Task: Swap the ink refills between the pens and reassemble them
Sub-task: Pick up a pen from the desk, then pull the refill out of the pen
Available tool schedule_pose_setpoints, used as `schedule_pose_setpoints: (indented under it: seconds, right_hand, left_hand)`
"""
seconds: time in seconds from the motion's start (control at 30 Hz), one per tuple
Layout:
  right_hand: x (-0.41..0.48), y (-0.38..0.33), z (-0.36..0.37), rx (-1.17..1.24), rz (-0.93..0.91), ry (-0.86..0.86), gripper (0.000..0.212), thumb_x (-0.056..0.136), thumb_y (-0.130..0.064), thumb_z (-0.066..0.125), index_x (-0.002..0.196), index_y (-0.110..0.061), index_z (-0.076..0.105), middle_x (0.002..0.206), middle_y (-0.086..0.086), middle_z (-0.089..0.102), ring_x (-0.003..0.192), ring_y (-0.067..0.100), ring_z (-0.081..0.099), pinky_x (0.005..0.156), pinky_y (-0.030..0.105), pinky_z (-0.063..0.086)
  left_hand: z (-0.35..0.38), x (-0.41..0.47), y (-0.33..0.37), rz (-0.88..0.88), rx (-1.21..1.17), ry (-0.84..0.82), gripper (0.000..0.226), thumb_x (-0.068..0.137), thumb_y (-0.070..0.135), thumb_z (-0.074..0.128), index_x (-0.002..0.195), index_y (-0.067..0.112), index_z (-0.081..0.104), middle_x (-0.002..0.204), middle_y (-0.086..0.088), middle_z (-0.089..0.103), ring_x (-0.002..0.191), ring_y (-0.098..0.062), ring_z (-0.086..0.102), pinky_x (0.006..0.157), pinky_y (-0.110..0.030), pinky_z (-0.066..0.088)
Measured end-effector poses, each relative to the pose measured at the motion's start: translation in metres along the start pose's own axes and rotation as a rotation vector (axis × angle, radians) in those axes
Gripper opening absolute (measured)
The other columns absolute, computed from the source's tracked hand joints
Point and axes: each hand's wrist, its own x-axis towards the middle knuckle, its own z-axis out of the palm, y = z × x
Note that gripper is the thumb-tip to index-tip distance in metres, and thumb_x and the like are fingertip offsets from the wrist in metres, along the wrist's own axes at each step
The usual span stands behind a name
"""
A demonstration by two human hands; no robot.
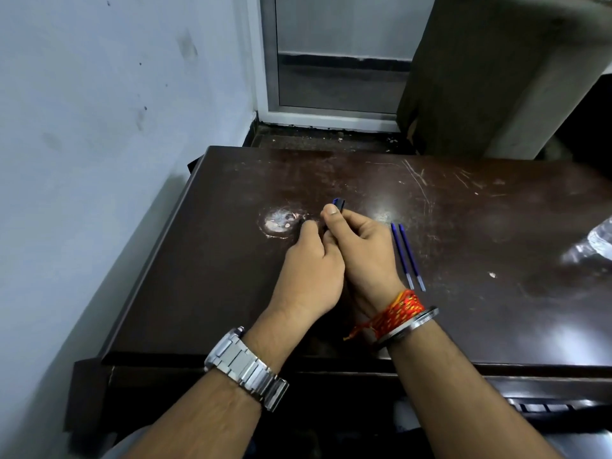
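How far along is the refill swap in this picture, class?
Done: both blue refills lie out on the table, side by side right of the hands. In hand: the left hand and right hand grip a blue-tipped pen part. Left: refitting the refills and closing the pens.

No text, label, brand or number readable anywhere, pen (338, 204) end too blurred to show any print, two refills (407, 256) on the tabletop (480, 226) plain blue, watch (246, 369) showing only its metal band
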Motion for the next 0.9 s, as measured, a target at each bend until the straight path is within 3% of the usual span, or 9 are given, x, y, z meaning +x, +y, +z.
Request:
schedule_pose_setpoints:
  seconds: [0.07, 0.17, 0.33, 0.4, 0.5, 0.6, 0.67, 0.73, 0.9]
  right_hand:
    - [0.002, 0.000, 0.000, 0.012, -0.015, 0.008, 0.041, 0.093, -0.033, 0.064, 0.072, 0.003, 0.062, 0.065, 0.013, 0.056, 0.067, 0.026, 0.051, 0.067, 0.044, 0.044]
    - [0.005, 0.000, 0.000, 0.001, -0.039, 0.041, 0.043, 0.093, -0.033, 0.063, 0.075, 0.006, 0.063, 0.069, 0.018, 0.059, 0.067, 0.027, 0.053, 0.066, 0.045, 0.046]
    - [0.008, -0.006, -0.003, -0.015, -0.084, 0.097, 0.038, 0.091, -0.034, 0.067, 0.079, 0.002, 0.067, 0.071, 0.011, 0.062, 0.069, 0.020, 0.056, 0.068, 0.040, 0.049]
    - [0.010, -0.010, -0.008, -0.016, -0.110, 0.135, 0.038, 0.091, -0.033, 0.067, 0.078, 0.003, 0.066, 0.066, 0.007, 0.058, 0.065, 0.018, 0.052, 0.064, 0.038, 0.046]
    - [0.012, -0.010, -0.022, -0.226, -0.131, 0.163, 0.039, 0.091, -0.035, 0.066, 0.075, 0.000, 0.068, 0.058, 0.003, 0.053, 0.056, 0.017, 0.048, 0.055, 0.043, 0.047]
    - [0.012, -0.008, -0.032, -0.444, -0.073, 0.138, 0.032, 0.087, -0.036, 0.071, 0.070, -0.009, 0.071, 0.055, 0.001, 0.060, 0.052, 0.015, 0.054, 0.058, 0.047, 0.055]
    - [0.014, -0.006, -0.035, -0.575, -0.021, 0.119, 0.022, 0.079, -0.038, 0.079, 0.073, -0.017, 0.072, 0.060, -0.003, 0.070, 0.051, 0.012, 0.062, 0.058, 0.040, 0.060]
    - [0.015, 0.000, -0.035, -0.693, 0.026, 0.109, 0.028, 0.072, -0.038, 0.085, 0.075, -0.014, 0.070, 0.063, 0.003, 0.073, 0.049, 0.014, 0.065, 0.053, 0.031, 0.056]
    - [0.014, 0.012, -0.026, -0.777, 0.071, 0.129, 0.036, 0.069, -0.035, 0.088, 0.063, -0.011, 0.061, 0.052, 0.005, 0.067, 0.040, 0.010, 0.064, 0.042, 0.017, 0.048]
  left_hand:
    - [-0.002, 0.002, 0.000, 0.022, -0.005, -0.016, 0.014, 0.106, 0.033, 0.039, 0.096, 0.025, 0.045, 0.093, -0.007, 0.067, 0.082, -0.026, 0.064, 0.059, -0.034, 0.041]
    - [-0.003, 0.005, -0.001, 0.010, -0.033, -0.022, 0.014, 0.105, 0.037, 0.041, 0.101, 0.026, 0.049, 0.089, -0.006, 0.070, 0.077, -0.024, 0.066, 0.061, -0.036, 0.048]
    - [-0.008, 0.007, -0.005, -0.022, -0.068, -0.065, 0.021, 0.096, 0.052, 0.052, 0.094, 0.032, 0.058, 0.059, 0.017, 0.065, 0.045, 0.000, 0.053, 0.045, -0.026, 0.037]
    - [-0.011, 0.009, -0.008, -0.143, -0.120, -0.064, 0.033, 0.086, 0.058, 0.057, 0.081, 0.025, 0.059, 0.047, 0.015, 0.054, 0.041, -0.004, 0.045, 0.040, -0.025, 0.030]
    - [-0.016, 0.016, -0.011, -0.269, -0.291, 0.047, 0.020, 0.084, 0.035, 0.052, 0.071, 0.020, 0.059, 0.052, 0.008, 0.049, 0.043, -0.014, 0.038, 0.041, -0.020, 0.026]
    - [-0.019, 0.020, -0.014, -0.263, -0.292, 0.128, 0.019, 0.088, 0.019, 0.053, 0.073, 0.017, 0.064, 0.062, 0.001, 0.051, 0.048, -0.017, 0.042, 0.042, -0.025, 0.034]
    - [-0.019, 0.022, -0.017, -0.237, -0.280, 0.122, 0.021, 0.092, 0.018, 0.060, 0.073, 0.013, 0.066, 0.068, -0.002, 0.053, 0.054, -0.016, 0.051, 0.042, -0.027, 0.046]
    - [-0.019, 0.023, -0.020, -0.215, -0.272, 0.114, 0.022, 0.094, 0.017, 0.066, 0.072, 0.011, 0.070, 0.070, -0.001, 0.058, 0.057, -0.013, 0.057, 0.048, -0.027, 0.056]
    - [-0.020, 0.024, -0.024, -0.160, -0.218, 0.154, 0.016, 0.084, 0.013, 0.081, 0.069, 0.015, 0.076, 0.054, 0.001, 0.067, 0.055, -0.019, 0.068, 0.061, -0.039, 0.065]
